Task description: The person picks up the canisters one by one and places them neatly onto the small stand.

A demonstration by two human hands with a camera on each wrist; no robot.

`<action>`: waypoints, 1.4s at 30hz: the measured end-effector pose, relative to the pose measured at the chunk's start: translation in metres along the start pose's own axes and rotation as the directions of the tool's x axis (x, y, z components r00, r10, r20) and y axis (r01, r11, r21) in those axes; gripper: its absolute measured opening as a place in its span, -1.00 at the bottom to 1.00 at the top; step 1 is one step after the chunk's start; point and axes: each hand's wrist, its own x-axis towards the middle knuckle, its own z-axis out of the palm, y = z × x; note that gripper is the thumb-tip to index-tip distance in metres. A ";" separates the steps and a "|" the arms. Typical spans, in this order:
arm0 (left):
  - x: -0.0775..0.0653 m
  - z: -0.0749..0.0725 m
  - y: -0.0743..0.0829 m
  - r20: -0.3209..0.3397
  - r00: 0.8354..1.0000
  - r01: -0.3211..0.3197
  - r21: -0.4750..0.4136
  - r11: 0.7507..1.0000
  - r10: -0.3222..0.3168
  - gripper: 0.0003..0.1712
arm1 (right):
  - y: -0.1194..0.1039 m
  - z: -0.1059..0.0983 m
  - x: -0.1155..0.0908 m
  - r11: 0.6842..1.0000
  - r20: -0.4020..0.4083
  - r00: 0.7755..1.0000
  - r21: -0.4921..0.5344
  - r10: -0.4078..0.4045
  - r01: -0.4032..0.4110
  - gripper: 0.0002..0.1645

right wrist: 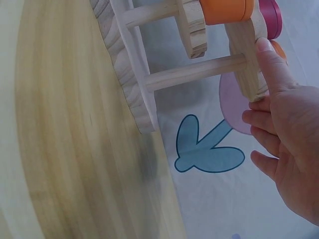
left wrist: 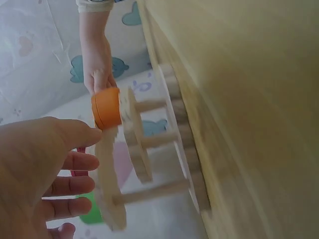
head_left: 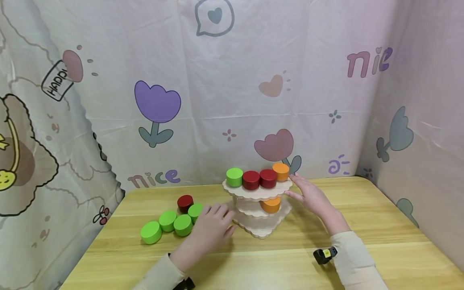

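A three-tier wooden stand (head_left: 259,194) with scalloped edges stands on the table. Its top tier carries a green disc (head_left: 234,177), two dark red discs (head_left: 251,180) and an orange disc (head_left: 280,172). Another orange disc (head_left: 270,205) sits on the middle tier. My right hand (head_left: 314,196) is at the top tier's right corner, thumb (right wrist: 273,62) against the edge and the other fingers fairly straight. Just left of the stand, my left hand (head_left: 212,225) holds nothing, its fingers spread; in the left wrist view the hand (left wrist: 40,164) overlaps the top tier's edge.
Several green discs (head_left: 183,225) and one dark red disc (head_left: 185,203) lie on the table left of the stand, one green disc partly behind the left hand. A printed cloth (head_left: 217,100) hangs behind the wooden table (head_left: 268,270) and along both sides.
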 end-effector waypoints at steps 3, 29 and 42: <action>-0.010 -0.002 -0.010 0.030 0.999 0.021 0.001 1.000 -0.021 -0.65 | 0.000 0.000 0.000 1.000 0.000 1.000 0.003 0.002 -0.002 -0.07; -0.082 -0.001 -0.094 0.225 0.944 0.250 -0.019 0.968 -0.239 -0.41 | -0.003 -0.003 -0.001 1.000 0.005 1.000 0.001 0.004 -0.004 -0.09; -0.091 -0.002 -0.110 0.326 0.894 0.333 -0.029 0.942 -0.306 -0.23 | -0.003 -0.003 -0.001 1.000 0.006 1.000 0.007 0.005 -0.005 -0.09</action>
